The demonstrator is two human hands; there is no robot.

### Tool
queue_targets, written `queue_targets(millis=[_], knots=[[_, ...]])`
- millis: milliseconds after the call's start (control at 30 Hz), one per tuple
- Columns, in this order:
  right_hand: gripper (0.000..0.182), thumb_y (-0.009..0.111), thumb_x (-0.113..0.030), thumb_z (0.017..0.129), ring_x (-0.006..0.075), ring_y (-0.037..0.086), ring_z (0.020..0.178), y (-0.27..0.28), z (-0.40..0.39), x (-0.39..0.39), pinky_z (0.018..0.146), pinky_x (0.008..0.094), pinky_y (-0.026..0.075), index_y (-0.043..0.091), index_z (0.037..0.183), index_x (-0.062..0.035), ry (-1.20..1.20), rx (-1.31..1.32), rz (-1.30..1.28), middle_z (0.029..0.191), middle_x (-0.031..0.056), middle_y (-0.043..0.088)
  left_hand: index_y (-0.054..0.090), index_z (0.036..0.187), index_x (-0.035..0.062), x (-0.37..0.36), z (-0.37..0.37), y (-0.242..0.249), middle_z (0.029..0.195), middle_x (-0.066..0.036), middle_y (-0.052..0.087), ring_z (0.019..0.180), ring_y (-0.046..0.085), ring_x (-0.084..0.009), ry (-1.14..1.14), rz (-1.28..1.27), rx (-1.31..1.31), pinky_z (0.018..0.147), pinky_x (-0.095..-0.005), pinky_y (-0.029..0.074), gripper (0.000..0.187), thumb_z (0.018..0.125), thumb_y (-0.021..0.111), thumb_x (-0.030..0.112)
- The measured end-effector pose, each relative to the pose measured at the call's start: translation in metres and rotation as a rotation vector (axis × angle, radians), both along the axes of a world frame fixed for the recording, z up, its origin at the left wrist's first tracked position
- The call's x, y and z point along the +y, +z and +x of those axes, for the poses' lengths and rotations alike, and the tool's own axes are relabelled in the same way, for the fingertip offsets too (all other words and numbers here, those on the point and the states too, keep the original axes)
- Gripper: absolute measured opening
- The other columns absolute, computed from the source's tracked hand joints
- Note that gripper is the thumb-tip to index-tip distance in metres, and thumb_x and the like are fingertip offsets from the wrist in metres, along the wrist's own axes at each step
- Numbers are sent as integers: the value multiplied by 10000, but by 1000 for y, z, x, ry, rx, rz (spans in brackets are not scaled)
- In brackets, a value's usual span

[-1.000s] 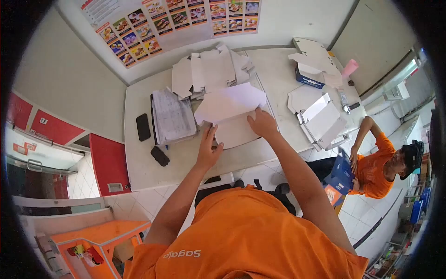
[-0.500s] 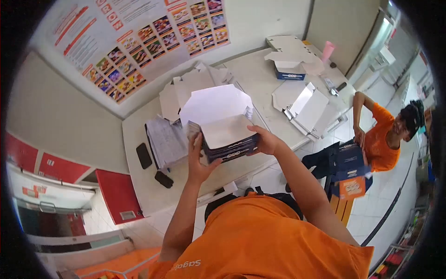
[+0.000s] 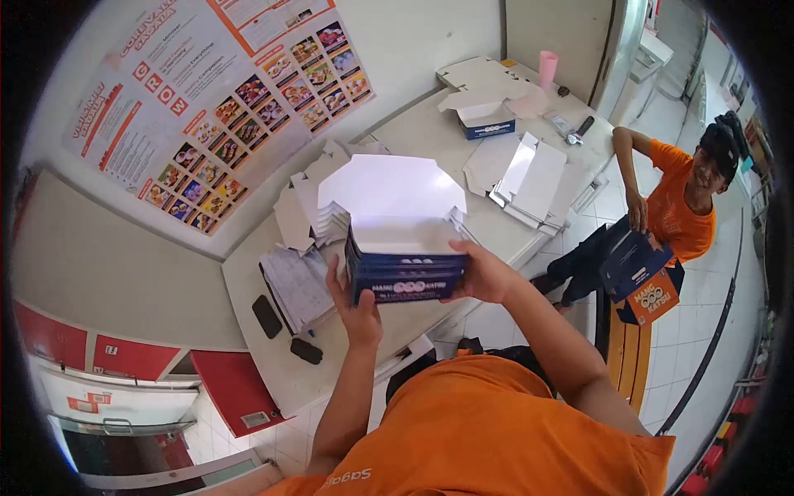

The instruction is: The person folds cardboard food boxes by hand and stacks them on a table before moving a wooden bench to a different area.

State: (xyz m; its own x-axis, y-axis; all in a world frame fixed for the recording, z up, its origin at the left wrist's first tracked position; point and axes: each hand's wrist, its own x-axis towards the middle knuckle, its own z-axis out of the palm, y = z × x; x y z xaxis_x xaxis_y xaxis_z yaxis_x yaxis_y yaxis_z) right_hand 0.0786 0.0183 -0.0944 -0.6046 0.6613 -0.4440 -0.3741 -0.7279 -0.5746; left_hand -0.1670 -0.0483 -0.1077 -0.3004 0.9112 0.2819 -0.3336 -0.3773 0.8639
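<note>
Phone, black, rectangular (image 3: 266, 317), near left on white table (image 3: 422, 136), beside printed paper sheets (image 3: 298, 285). Left hand (image 3: 360, 318) partly open, spread along left end of nested stack of navy cardboard boxes with white insides (image 3: 409, 285), thumb at front. Right hand (image 3: 488, 277) curled round right end; underside fingers can't tell. Stack sits between both hands, lids up; step looks like handling/squaring it. Next move calls for even two-sided pressure. Far right: seated co-worker (image 3: 682, 207) holds navy-and-orange carton (image 3: 653, 293).
</note>
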Motion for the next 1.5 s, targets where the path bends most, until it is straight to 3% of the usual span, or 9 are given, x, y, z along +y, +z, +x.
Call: queue_targets(millis=[33, 100, 133, 167, 233, 400, 733, 1333, 1500], knots=[[716, 666, -500, 947, 365, 623, 1152, -3, 2, -4, 899, 522, 548, 489, 1446, -18, 5, 3, 4, 1374, 194, 555, 460, 1497, 58, -2, -2, 5, 1407, -164, 464, 1325, 477, -302, 5, 4, 3, 1144, -459, 393, 889, 830, 854, 495], [632, 740, -424, 922, 319, 658, 1097, -9, 9, -12, 917, 438, 552, 579, 1356, 7, -177, -920, 707, 1316, 180, 609, 518, 1432, 79, -7, -8, 13, 1370, -165, 483, 1278, 508, -320, 73, 185, 341, 1105, -468, 419, 857, 793, 868, 528], [514, 739, -330, 949, 223, 671, 1056, 13, 12, -24, 864, 341, 543, 619, 1316, 9, -318, -1031, 905, 1204, 140, 676, 573, 1356, 106, -8, -19, 20, 1326, -196, 488, 1251, 513, -366, 153, 273, 657, 1042, -483, 446, 835, 724, 889, 551], [514, 739, -330, 949, 223, 671, 1056, 24, 13, -28, 864, 341, 543, 619, 1316, 9, -305, -1035, 908, 1204, 140, 676, 573, 1356, 106, -11, -18, 34, 1326, -196, 488, 1251, 513, -366, 162, 266, 650, 1042, -483, 446, 835, 724, 889, 551], [592, 786, -359, 919, 202, 661, 1066, 38, 12, -43, 936, 352, 531, 600, 1329, 26, 42, -145, 705, 1217, 115, 679, 602, 1304, 123, -26, -11, 56, 1302, -244, 479, 1237, 504, -402, 39, 393, 980, 991, -501, 456, 820, 661, 902, 534], [389, 711, -28, 954, 141, 643, 1134, 77, -12, -83, 1009, 318, 514, 593, 1320, 29, 152, 89, 450, 1242, 77, 694, 589, 1244, 124, -55, 9, 50, 1296, -298, 480, 1216, 503, -417, 74, 373, 864, 1005, -519, 451, 790, 659, 874, 572], [478, 706, 36, 872, 170, 652, 1133, 70, -12, -107, 1042, 346, 504, 576, 1331, 28, 193, -7, 342, 1211, 99, 693, 579, 1283, 143, -89, 16, 48, 1344, -324, 450, 1254, 489, -453, -46, 302, 791, 971, -520, 488, 808, 619, 897, 475], [640, 711, 46, 831, 209, 620, 1189, 99, -2, -101, 1065, 367, 492, 470, 1423, 9, 297, -198, 584, 1284, 123, 643, 663, 1245, 219, -92, 6, 71, 1391, -285, 458, 1288, 523, -443, -173, 249, 885, 1010, -484, 494, 773, 566, 1009, 353], [595, 781, -105, 897, 218, 627, 1176, 87, -9, -92, 1026, 364, 503, 497, 1408, 7, 232, -109, 533, 1274, 119, 652, 660, 1243, 203, -80, 0, 63, 1391, -269, 467, 1282, 539, -418, -139, 243, 838, 1004, -487, 499, 759, 585, 998, 371]])
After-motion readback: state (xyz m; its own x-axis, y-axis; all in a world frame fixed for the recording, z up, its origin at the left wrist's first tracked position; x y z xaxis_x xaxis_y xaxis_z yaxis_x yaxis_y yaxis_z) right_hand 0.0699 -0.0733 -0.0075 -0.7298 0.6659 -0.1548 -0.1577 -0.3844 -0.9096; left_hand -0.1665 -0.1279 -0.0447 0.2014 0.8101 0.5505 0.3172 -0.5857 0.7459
